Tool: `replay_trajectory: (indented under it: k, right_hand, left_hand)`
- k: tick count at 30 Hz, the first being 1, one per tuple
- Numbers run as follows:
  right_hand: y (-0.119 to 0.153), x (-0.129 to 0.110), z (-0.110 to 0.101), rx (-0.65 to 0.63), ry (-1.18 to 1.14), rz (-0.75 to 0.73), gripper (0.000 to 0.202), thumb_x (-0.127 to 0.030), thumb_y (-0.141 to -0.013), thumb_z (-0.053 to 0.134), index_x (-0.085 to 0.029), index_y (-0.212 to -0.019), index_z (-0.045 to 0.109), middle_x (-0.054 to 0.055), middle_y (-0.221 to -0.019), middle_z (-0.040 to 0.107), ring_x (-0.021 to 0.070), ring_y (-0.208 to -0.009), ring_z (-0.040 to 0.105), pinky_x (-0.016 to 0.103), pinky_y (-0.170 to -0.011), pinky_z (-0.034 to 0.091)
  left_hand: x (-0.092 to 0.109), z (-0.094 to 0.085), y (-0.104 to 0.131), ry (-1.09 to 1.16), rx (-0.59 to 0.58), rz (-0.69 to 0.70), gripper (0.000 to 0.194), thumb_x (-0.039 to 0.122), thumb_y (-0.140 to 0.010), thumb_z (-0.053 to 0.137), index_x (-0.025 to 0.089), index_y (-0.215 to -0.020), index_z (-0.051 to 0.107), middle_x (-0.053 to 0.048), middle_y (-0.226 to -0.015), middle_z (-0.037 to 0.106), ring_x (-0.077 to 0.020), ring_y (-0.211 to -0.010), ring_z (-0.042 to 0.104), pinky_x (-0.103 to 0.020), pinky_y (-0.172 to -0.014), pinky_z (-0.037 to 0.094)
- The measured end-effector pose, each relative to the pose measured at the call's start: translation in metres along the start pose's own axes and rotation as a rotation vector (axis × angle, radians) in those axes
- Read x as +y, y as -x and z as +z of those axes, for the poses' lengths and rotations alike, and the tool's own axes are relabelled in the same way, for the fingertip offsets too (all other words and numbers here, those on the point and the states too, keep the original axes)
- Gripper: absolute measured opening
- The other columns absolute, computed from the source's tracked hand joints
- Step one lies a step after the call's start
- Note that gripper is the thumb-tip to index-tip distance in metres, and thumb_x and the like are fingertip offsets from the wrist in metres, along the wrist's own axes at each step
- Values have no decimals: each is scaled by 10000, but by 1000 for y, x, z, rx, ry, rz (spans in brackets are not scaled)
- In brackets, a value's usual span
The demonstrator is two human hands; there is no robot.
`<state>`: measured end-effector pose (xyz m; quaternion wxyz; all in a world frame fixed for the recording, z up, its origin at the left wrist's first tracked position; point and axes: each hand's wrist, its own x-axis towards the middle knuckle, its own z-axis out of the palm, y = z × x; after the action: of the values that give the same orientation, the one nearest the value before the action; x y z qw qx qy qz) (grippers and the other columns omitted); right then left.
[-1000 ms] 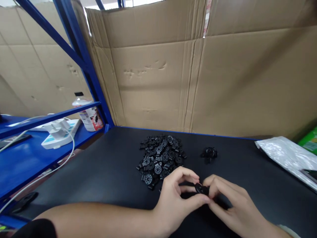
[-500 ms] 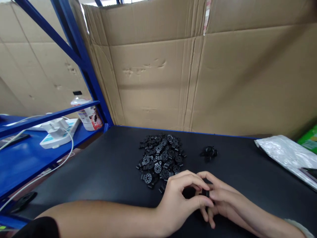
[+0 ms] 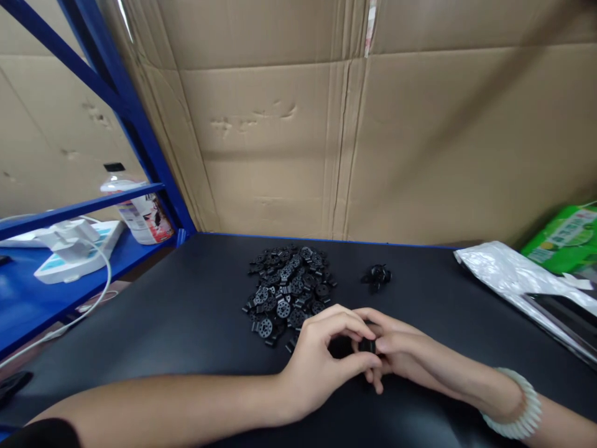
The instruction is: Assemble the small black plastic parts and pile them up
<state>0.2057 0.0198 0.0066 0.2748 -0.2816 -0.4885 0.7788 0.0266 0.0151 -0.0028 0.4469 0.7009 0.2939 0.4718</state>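
Observation:
My left hand [image 3: 321, 361] pinches a small round black plastic part [image 3: 367, 346] between thumb and fingertips. From the other side my right hand [image 3: 396, 345] closes on the same part, its thumb against the edge and its fingers behind. Some of those fingers are hidden, and the part's exact kind is too small to tell. Just beyond my left hand lies a heap of black plastic parts [image 3: 284, 292], many of them discs with holes and short tabs. A smaller cluster of black pieces [image 3: 377, 277] sits apart, to the right of the heap.
On the black tabletop [image 3: 186, 323], a silvery plastic bag [image 3: 504, 267] and a green package [image 3: 569, 236] lie at the right. Cardboard [image 3: 270, 143] walls off the back. A blue shelf [image 3: 28, 311] at left holds a white power strip [image 3: 79, 255] and a bottle [image 3: 144, 218].
The view has swung to the right, so the scene shifts left and more of the bag and green package shows. Both hands stay together on the small black part, which shows more clearly.

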Motion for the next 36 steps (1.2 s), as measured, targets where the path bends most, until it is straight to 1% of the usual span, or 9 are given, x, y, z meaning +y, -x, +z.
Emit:
replay_trajectory:
  k: [4, 7, 14, 19, 23, 28, 31, 36]
  right_hand:
    - [-1, -4, 2, -19, 15, 18, 395, -66, -709, 535, -191, -1083, 528, 23, -968, 576, 149, -830, 630, 323, -767, 509]
    - [-2, -4, 2, -24, 14, 19, 416, -38, -689, 518, -188, -1078, 535, 18, -943, 591, 168, -883, 639, 354, -814, 512]
    - [-4, 3, -2, -54, 20, 30, 463, 8, -651, 487, -173, -1075, 532, -6, -877, 594, 156, -849, 659, 340, -811, 516]
    - [-3, 3, -4, -63, 76, 37, 441, 4, -663, 484, -165, -1068, 527, -10, -898, 583, 129, -800, 658, 331, -796, 527]
    - [-3, 1, -4, -80, 106, 42, 446, -12, -680, 482, -172, -1096, 513, -13, -910, 583, 121, -812, 657, 327, -798, 540]
    - [-4, -3, -3, -68, 134, 63, 421, -24, -674, 472, -168, -1069, 501, -18, -866, 601, 124, -789, 663, 314, -785, 545]
    - [-5, -4, -4, -72, 156, 60, 451, -20, -661, 474, -167, -1086, 492, -20, -845, 605, 125, -769, 665, 310, -777, 543]
    - [-7, -2, -9, -100, 103, 11, 467, -26, -665, 476, -174, -1107, 485, -7, -891, 573, 133, -798, 656, 332, -775, 550]
  left_hand:
    - [-3, 0, 1, 4, 10, 10, 165, 159, -684, 805, 149, -824, 717, -45, -864, 639, -122, -664, 579, -246, -671, 495]
    - [-3, 1, 1, -30, 4, 24, 175, 196, -680, 814, 135, -811, 716, -49, -854, 640, -110, -623, 568, -241, -645, 492]
    - [-3, 0, -2, -140, -52, 105, 183, 199, -681, 814, 109, -809, 719, -80, -849, 662, -165, -738, 631, -236, -648, 503]
    - [-5, -1, -3, -164, -99, 162, 195, 163, -693, 800, 94, -858, 722, -97, -877, 666, -170, -769, 653, -216, -651, 532]
    - [-6, -4, -5, -190, -158, 176, 177, 152, -716, 779, 86, -869, 720, -109, -899, 666, -175, -786, 660, -221, -677, 545]
    - [-5, -7, -9, -213, -186, 195, 187, 173, -723, 774, 81, -876, 717, -108, -892, 658, -156, -739, 639, -216, -652, 546]
    - [-5, -7, -10, -217, -182, 203, 186, 164, -718, 777, 79, -871, 715, -106, -886, 656, -152, -724, 637, -217, -652, 545]
    - [-5, -6, -11, -233, -123, 215, 191, 150, -686, 801, 79, -839, 712, -96, -851, 664, -132, -654, 624, -218, -632, 530]
